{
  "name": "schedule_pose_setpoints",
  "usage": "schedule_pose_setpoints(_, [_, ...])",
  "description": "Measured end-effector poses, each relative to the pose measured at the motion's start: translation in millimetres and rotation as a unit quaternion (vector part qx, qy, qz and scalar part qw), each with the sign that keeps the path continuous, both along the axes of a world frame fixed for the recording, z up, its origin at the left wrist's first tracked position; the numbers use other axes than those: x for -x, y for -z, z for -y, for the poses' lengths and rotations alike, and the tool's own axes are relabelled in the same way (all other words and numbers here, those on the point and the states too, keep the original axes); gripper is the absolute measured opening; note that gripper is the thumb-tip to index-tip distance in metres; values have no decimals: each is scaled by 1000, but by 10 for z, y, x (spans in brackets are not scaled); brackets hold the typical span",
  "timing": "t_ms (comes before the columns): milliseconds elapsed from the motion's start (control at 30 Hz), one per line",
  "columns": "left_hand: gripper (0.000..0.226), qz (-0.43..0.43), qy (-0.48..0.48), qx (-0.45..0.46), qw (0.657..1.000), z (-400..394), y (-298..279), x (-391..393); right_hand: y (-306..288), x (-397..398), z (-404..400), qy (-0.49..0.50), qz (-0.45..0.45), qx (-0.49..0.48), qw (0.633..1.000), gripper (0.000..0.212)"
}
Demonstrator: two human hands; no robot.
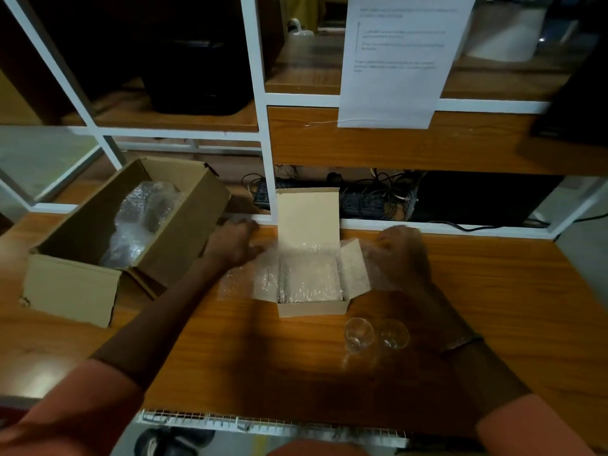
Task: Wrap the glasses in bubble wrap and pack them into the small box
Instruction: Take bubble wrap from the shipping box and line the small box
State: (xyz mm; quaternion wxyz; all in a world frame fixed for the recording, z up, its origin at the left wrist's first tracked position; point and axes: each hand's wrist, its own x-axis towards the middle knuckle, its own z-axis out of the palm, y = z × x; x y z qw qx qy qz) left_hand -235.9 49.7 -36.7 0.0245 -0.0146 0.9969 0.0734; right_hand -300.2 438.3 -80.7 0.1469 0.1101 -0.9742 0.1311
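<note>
Reaching Past the Box, Glasses Left Waiting Behind the Hands

Reaching is seen on both sides of the small open tan cardboard box [311, 284], which is set mid-desk with its lid flap upright and a sheet of clear bubble wrap [309, 278] draped inside and spilling over both side flaps. The left hand [235, 240] is laid at the wrap's left edge, fingers spread and fairly straight, nothing gripped as far as can be made out. The right hand [403, 255] is blurred over the wrap's right edge; whether its fingers are pinched on the plastic cannot be told.

Now the key relation: the two small clear drinking glasses [376, 334] are stood side by side, unwrapped, on the wooden desk [230, 350], just in front of the box's near right corner. They lie nearer the body than either hand, close beside the right forearm, so the right hand is judged the better placed, with a draw back toward the body needed. The pair's row runs left to right.

A larger brown carton [98, 258] holding more wrap is parked at far left.
</note>
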Motion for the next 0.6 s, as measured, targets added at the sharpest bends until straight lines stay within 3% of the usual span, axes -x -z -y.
schedule_pose_setpoints(100, [55, -18, 92, 35, 995, -438, 16, -92, -93, -145, 425, -163, 91, -22, 982, 36])
schedule_pose_setpoints(200, [68, 42, 148, 94, 984, -608, 240, -69, -13, -119, 731, -186, 194, -133, 954, 67])
schedule_pose_setpoints(300, [83, 100, 166, 146, 970, -721, 464, -1, 186, -65, 895, -216, 202, -248, 923, 79])
schedule_pose_setpoints(400, [90, 147, 197, 171, 954, -830, 665, 56, 333, -25, 940, -253, 195, -333, 887, 76])
schedule_pose_setpoints(600, [68, 155, 182, 211, 948, -935, 983, 108, 635, 84, 947, -285, 140, -422, 849, 69])
